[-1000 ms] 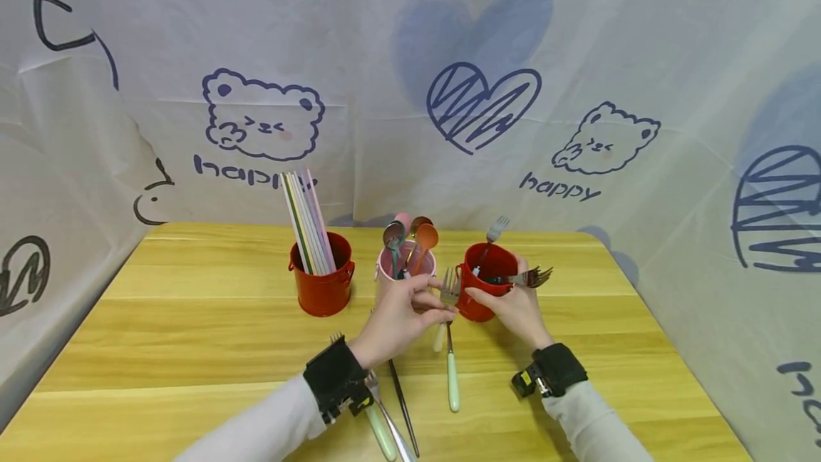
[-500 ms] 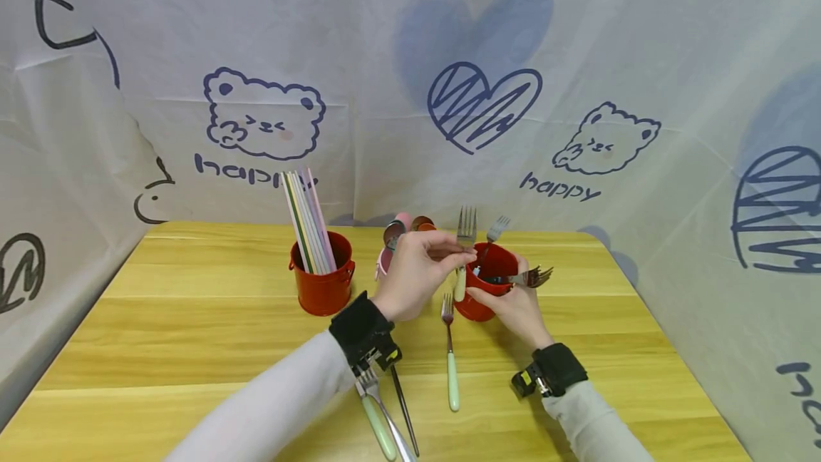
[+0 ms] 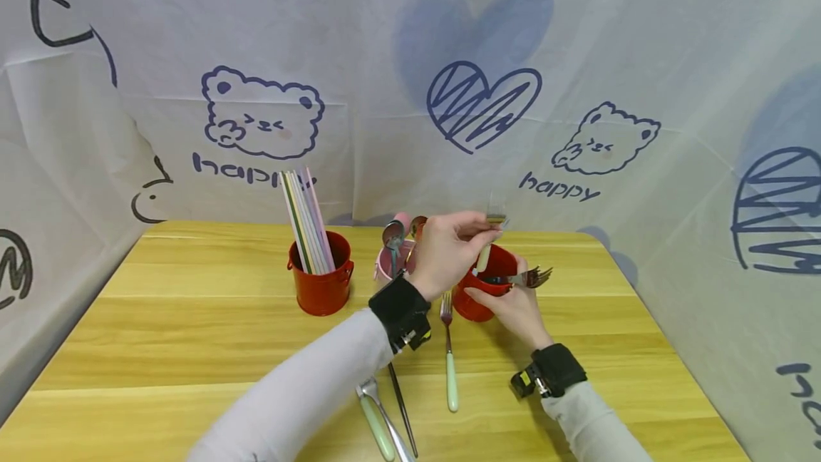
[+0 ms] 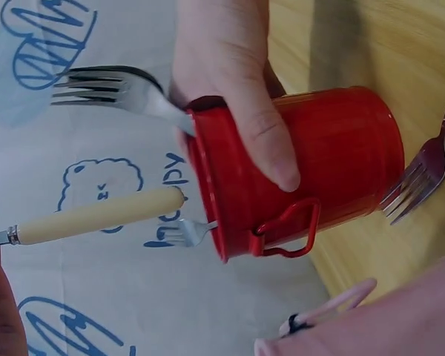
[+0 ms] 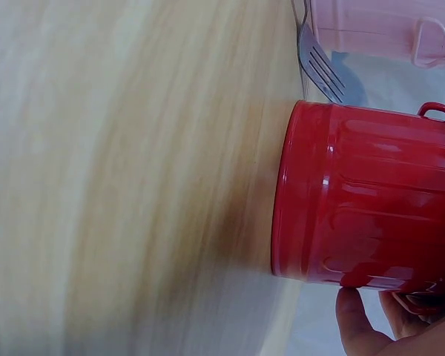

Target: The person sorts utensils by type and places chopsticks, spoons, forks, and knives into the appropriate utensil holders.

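My left hand (image 3: pixel 452 252) pinches a fork by its metal neck, its tines upward. The fork's cream handle (image 4: pixel 100 215) points down at the mouth of the right-hand red bucket (image 3: pixel 471 305) and is outside the rim in the left wrist view. Around that bucket, my right hand (image 3: pixel 518 309) grips the side, with its thumb (image 4: pixel 271 144) on the wall. A large fork (image 4: pixel 122 96) and a small fork (image 4: pixel 185 232) stick out of the bucket. Below the left hand, a green-handled fork (image 3: pixel 452 380) lies on the table.
At left stands another red bucket (image 3: pixel 323 294) of straws (image 3: pixel 308 227). A pink bucket (image 3: pixel 383 273) with several spoons (image 3: pixel 393 235) is partly hidden behind my left hand. Near the front lie a dark thin stick (image 3: pixel 403 412) and more cutlery, including a green handle (image 3: pixel 377 430).
My left hand has lifted the cream-handled fork from beside the red bucket and carried it right, over the bucket's mouth. The right hand keeps its place on the bucket.
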A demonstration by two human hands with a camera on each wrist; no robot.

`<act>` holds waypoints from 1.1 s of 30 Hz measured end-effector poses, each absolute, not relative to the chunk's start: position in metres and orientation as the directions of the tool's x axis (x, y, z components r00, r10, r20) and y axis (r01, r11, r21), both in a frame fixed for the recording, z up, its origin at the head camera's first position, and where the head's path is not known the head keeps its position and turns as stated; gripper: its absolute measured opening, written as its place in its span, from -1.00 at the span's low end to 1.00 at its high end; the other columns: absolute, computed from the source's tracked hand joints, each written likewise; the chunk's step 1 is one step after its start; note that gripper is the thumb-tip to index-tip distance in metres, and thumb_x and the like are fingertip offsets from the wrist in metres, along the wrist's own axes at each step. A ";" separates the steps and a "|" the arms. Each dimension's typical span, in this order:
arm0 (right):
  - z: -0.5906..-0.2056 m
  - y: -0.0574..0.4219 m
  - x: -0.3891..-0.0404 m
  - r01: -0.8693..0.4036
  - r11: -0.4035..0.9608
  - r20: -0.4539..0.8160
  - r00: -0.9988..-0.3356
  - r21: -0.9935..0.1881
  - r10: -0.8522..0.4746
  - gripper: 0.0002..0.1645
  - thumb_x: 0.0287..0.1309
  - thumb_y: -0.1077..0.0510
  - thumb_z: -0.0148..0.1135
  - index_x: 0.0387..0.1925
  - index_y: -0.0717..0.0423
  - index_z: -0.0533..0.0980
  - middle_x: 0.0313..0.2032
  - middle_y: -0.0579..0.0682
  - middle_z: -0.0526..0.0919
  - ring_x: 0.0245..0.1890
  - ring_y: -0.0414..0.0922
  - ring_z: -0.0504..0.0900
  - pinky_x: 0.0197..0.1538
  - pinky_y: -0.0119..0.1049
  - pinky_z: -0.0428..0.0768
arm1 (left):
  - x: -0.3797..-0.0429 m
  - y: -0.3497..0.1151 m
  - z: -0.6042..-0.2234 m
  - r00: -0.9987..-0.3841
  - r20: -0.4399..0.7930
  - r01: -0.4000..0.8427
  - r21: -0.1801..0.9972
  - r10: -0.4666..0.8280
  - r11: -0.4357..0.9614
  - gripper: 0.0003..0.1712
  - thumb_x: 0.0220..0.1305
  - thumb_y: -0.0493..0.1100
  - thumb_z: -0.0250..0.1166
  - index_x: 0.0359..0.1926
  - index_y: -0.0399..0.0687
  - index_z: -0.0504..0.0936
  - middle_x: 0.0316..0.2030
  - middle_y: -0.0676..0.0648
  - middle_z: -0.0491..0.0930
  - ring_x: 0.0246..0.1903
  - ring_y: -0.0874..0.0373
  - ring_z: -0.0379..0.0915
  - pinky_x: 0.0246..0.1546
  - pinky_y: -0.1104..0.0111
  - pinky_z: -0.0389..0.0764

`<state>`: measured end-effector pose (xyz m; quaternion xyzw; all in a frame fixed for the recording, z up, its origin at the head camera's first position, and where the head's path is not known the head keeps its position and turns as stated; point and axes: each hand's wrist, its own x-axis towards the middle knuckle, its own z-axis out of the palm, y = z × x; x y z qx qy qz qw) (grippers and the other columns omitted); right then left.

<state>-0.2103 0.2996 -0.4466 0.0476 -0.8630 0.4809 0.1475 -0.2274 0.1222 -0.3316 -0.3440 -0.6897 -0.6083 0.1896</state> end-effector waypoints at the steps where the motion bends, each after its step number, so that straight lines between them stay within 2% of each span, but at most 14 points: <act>1: -0.447 0.299 -0.210 -0.225 0.538 0.303 -0.951 -0.812 0.059 0.03 -0.16 -0.09 0.50 0.25 0.08 0.11 0.11 0.02 0.42 0.06 -0.03 0.46 0.09 -0.03 0.50 | -0.228 0.124 -0.332 -0.685 0.684 0.712 0.702 0.250 0.030 -0.87 0.15 -0.26 0.34 -0.25 -0.18 0.71 -0.32 -0.06 0.72 -0.35 0.28 0.64 -0.26 0.50 0.60; 5: -0.447 0.299 -0.210 -0.220 0.561 0.303 -0.951 -0.798 0.059 0.05 -0.19 -0.12 0.50 0.24 0.05 0.10 0.09 0.00 0.44 0.05 -0.06 0.47 0.08 -0.06 0.50 | -0.231 0.131 -0.337 -0.662 0.688 0.735 0.673 0.296 0.080 -0.87 0.15 -0.25 0.34 -0.25 -0.17 0.71 -0.32 -0.05 0.72 -0.35 0.27 0.64 -0.24 0.53 0.59; 11: -0.447 0.302 -0.212 -0.221 0.565 0.302 -0.952 -0.795 0.052 0.07 -0.17 -0.12 0.49 0.27 0.06 0.08 0.13 0.02 0.40 0.09 -0.03 0.45 0.12 -0.05 0.47 | -0.236 0.139 -0.342 -0.653 0.650 0.753 0.611 0.387 0.244 -0.85 0.18 -0.21 0.32 -0.22 -0.12 0.71 -0.30 -0.02 0.71 -0.34 0.26 0.62 -0.26 0.55 0.58; 15: -0.447 0.304 -0.211 -0.218 0.573 0.295 -0.955 -0.790 0.042 0.08 -0.13 -0.09 0.48 0.30 0.11 0.05 0.15 0.08 0.39 0.10 0.00 0.45 0.11 -0.02 0.46 | -0.236 0.144 -0.349 -0.675 0.557 0.738 0.519 0.485 0.431 -0.85 0.29 -0.10 0.23 -0.26 -0.02 0.68 -0.38 0.04 0.68 -0.41 0.26 0.57 -0.37 0.54 0.56; 19: -0.446 0.304 -0.210 -0.195 0.575 0.267 -0.963 -0.795 0.042 0.07 -0.10 -0.07 0.46 0.31 0.12 0.04 0.14 0.09 0.42 0.08 0.00 0.47 0.08 -0.03 0.48 | -0.231 0.145 -0.357 -0.702 0.439 0.712 0.405 0.561 0.574 -0.77 0.34 0.00 0.16 -0.20 0.03 0.67 -0.41 0.06 0.64 -0.45 0.23 0.50 -0.42 0.45 0.53; 24: -0.445 0.304 -0.210 -0.199 0.572 0.269 -0.962 -0.796 0.040 -0.02 -0.10 -0.05 0.47 0.28 0.11 0.15 0.14 0.07 0.44 0.10 -0.02 0.45 0.10 -0.05 0.46 | -0.226 0.138 -0.366 -0.684 0.425 0.729 0.360 0.593 0.583 -0.75 0.32 -0.04 0.19 -0.09 -0.01 0.66 -0.27 0.04 0.67 -0.36 0.20 0.55 -0.34 0.44 0.55; 30: -0.441 0.301 -0.209 -0.179 0.538 0.247 -0.967 -0.824 0.057 0.03 -0.11 0.02 0.48 0.30 0.16 0.09 0.19 0.12 0.38 0.14 0.03 0.41 0.15 0.01 0.42 | -0.221 0.126 -0.371 -0.660 0.446 0.751 0.347 0.605 0.562 -0.81 0.29 -0.13 0.22 -0.14 -0.05 0.67 -0.30 0.01 0.67 -0.39 0.20 0.55 -0.39 0.44 0.56; 33: -0.432 0.296 -0.204 -0.192 0.523 0.257 -0.965 -0.831 0.053 0.02 -0.11 0.07 0.49 0.28 0.24 0.11 0.18 0.20 0.38 0.13 0.10 0.41 0.15 0.05 0.40 | -0.219 0.120 -0.374 -0.656 0.440 0.754 0.346 0.613 0.559 -0.85 0.27 -0.16 0.22 -0.18 -0.05 0.67 -0.33 0.01 0.66 -0.43 0.21 0.52 -0.42 0.44 0.55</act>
